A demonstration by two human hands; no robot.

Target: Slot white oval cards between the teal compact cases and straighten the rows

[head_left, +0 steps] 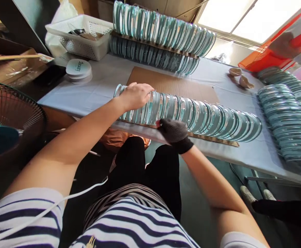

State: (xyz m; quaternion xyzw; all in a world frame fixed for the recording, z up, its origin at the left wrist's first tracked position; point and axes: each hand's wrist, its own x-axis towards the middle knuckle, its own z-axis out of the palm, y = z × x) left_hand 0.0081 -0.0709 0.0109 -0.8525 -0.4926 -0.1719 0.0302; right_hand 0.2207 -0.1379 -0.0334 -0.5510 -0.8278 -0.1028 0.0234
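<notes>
So: the near row of glass discs (191,117) stands on edge, leaning, on a thin board strip (217,139) along the table's near edge, directly under and between both hands. Left hand (136,95), bare, lies curled over the tops of the discs at the row's left end, fingers bent down onto the rims, pressing rather than pinching. Right hand (174,131), in a dark glove, sits low at the row's front, fingers closed against the disc bottoms and board; whether it pinches one disc I cannot tell. Judgement: to handle this well, keep the left fingers bracing the stack so the lean doesn't domino, and separate discs from below with the gloved fingertips. Past the fingertips lies a bare cardboard sheet (171,84), the only open room; beyond it, two stacked rows of discs (163,38). Right of the gloved fingers more disc rows (284,113) crowd the table (101,86). Near edge is tight: the board is almost at the lip.
</notes>
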